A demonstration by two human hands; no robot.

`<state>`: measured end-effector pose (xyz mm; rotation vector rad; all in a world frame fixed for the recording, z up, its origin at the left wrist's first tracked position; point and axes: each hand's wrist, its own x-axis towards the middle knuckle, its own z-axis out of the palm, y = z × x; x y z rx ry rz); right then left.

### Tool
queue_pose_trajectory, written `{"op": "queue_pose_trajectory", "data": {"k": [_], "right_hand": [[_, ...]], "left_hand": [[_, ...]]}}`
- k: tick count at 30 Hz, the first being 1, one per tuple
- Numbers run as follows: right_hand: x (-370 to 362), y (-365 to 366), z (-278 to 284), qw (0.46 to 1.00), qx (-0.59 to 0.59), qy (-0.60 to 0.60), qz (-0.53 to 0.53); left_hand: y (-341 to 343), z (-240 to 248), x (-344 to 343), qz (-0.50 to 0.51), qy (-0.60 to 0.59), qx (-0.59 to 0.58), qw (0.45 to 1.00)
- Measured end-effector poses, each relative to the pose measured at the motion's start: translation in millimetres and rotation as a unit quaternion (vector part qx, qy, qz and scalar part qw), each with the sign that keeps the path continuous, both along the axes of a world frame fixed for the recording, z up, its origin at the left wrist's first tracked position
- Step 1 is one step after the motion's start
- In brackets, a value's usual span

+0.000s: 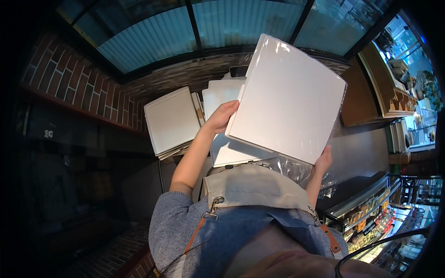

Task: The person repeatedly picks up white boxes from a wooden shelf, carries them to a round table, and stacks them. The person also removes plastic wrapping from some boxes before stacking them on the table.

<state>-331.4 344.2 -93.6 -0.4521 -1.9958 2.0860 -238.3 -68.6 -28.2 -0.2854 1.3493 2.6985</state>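
Both my hands hold a large stack of flat white boards (289,99), tilted in front of my chest. Clear plastic glints along its upper and right edges. My left hand (223,116) is closed on the left edge, thumb on top. At the lower right corner, my right hand (323,160) grips the edge, its fingers partly hidden beneath. More white boards (238,150) lie under the held stack, partly covered by it. Crumpled clear plastic film (296,169) hangs between the stack and my apron.
To the left, another pile of white boards (171,121) rests on a low support. A brick wall (79,78) stands at far left, and windows (245,23) run along the back. A wooden cabinet (364,92) and a lit display case (366,217) are on the right.
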Motion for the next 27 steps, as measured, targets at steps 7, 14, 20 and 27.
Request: {"op": "queue_pose_trajectory", "data": {"k": [7, 14, 20, 27], "right_hand": [[-18.5, 10.7, 23.3, 0.996, -0.077, 0.034, -0.039], [-39.3, 225.6, -37.8, 0.946, -0.105, -0.096, -0.29], [14.0, 203.7, -19.5, 0.804, 0.249, -0.081, -0.534], [71.2, 174.4, -56.7, 0.569, 0.816, -0.027, -0.095]], "left_hand": [[11.3, -0.8, 7.1, 0.049, 0.044, -0.03, 0.997], [-67.2, -3.9, 42.2, 0.176, 0.043, -0.17, 0.969], [-82.1, -55.9, 83.5, 0.259, -0.029, -0.072, 0.963], [-51.1, -126.7, 100.4, 0.3, -0.087, 0.026, 0.95]]}}
